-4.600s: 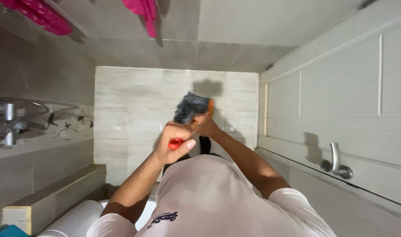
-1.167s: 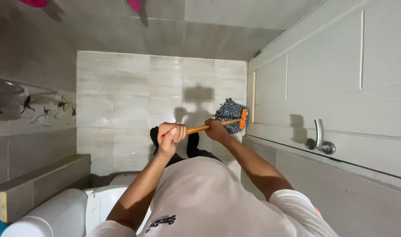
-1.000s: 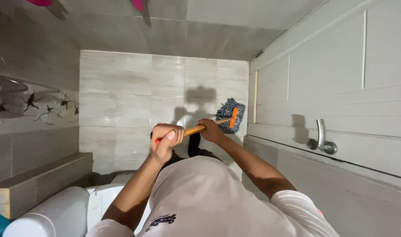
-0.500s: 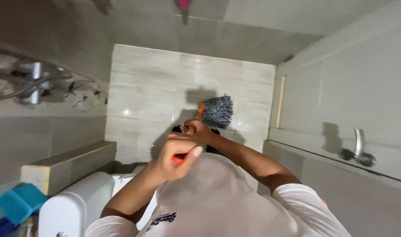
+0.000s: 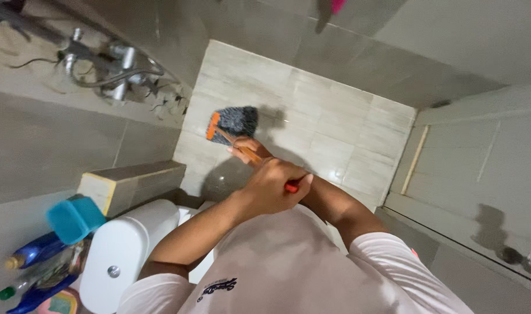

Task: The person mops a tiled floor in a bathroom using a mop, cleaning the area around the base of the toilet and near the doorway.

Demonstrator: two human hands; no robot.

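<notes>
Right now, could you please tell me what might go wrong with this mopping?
The mop head sits close to the wall taps, so a wide stroke could knock them. The floor tiles shine as if wet, so slipping is possible. The bottles crowd beside the toilet tank; an elbow might tip them.

Person seen from above, wearing pale pink short-sleeved T-shirt (image 5: 277, 261). Sleeves end above elbows; forearms bare. Small dark script-style print on shirt front near lower edge of view, lettering not legible here. Fabric plain otherwise, smooth, lightly creased across chest. Left hand (image 5: 271, 187) and right hand (image 5: 249, 148) bare: no gloves, no rings, no watch or wristband visible. Small reddish spot beside right sleeve.
</notes>
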